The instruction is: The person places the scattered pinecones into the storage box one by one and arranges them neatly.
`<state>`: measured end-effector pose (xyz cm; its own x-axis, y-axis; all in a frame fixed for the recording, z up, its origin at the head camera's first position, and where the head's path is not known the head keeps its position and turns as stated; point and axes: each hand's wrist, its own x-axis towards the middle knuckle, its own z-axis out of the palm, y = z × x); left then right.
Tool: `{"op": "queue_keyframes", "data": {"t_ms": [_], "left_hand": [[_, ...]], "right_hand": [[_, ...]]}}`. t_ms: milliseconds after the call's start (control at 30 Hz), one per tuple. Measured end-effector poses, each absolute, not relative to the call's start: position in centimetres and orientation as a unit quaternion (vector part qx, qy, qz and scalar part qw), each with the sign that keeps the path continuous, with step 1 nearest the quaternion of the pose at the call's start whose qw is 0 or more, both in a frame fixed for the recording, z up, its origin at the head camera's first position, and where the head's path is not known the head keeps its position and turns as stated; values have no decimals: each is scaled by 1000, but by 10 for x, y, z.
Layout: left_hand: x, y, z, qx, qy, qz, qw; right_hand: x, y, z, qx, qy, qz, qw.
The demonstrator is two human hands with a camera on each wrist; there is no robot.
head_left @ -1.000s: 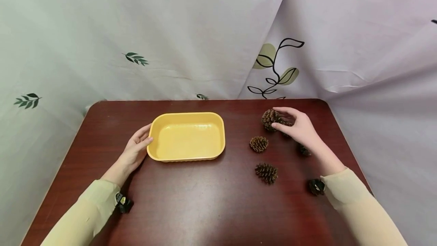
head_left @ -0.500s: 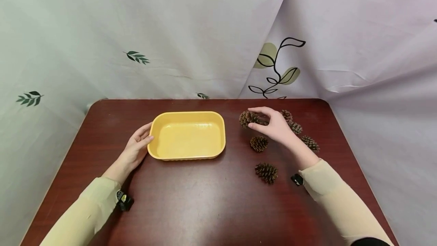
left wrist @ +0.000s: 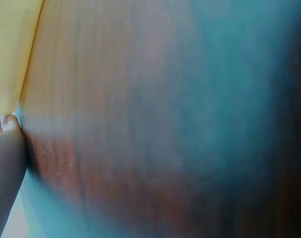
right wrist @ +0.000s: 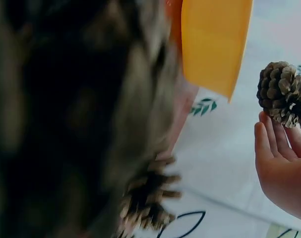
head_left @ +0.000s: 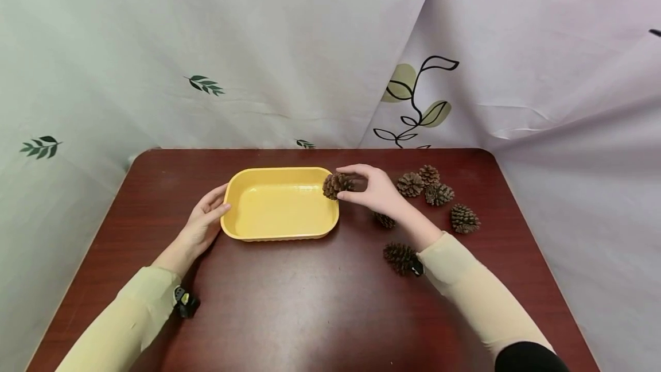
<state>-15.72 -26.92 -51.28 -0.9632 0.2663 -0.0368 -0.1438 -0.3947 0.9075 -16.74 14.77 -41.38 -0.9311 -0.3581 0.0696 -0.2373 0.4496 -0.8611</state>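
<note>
My right hand (head_left: 373, 189) pinches a brown pine cone (head_left: 334, 186) between thumb and fingers, over the right end of a yellow rectangular dish (head_left: 281, 236). In the right wrist view the same pine cone (right wrist: 278, 89) sits at the fingertips, apart from the dish (right wrist: 214, 47). At the dish's left end, my left hand (head_left: 202, 224) holds the rim and outer wall, thumb at the edge. The left wrist view catches only part of that hand (left wrist: 6, 158) against the dish (left wrist: 9, 59). No pine cone shows inside the dish.
Several pine cones lie right of the dish: a cluster with one cone (head_left: 410, 184) at the back, another (head_left: 464, 219) farther right, one (head_left: 384, 220) partly under my right forearm and one (head_left: 399, 258) nearer. The brown table (head_left: 289, 303) meets a pale curtain (head_left: 258, 62) behind.
My right hand has carried the pine cone leftward from the cluster at the back right to above the dish's right rim. The left hand and the dish have stayed put.
</note>
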Motion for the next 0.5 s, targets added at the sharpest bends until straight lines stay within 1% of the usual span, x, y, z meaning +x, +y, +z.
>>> {"op": "queue_keyframes", "data": {"t_ms": [167, 500], "left_hand": [[-157, -269, -513, 60, 531, 837, 122], [-157, -269, -513, 65, 529, 837, 121]], "right_hand": [[-170, 126, -417, -197, 843, -496, 69], [-170, 88, -418, -224, 870, -431, 90]]}}
